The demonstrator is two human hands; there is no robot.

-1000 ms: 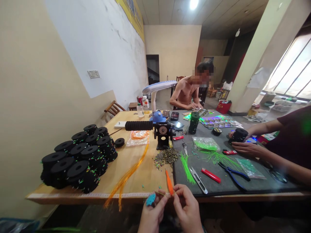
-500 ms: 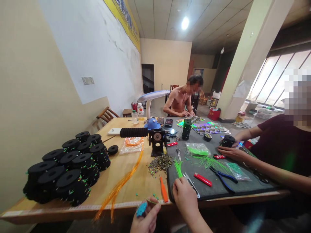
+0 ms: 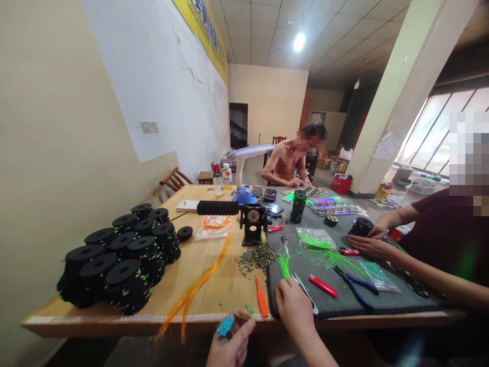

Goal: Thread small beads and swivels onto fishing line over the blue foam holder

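Partly, right hand [image 3: 295, 302] hides green strands [image 3: 284, 265].

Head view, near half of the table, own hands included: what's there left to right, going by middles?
Black spools → orange strands → left hand → orange tool → right hand → red lighter → blue-handled pliers → clear bag of green pieces.

lighter [image 3: 323, 286] right of snips [image 3: 307, 295]
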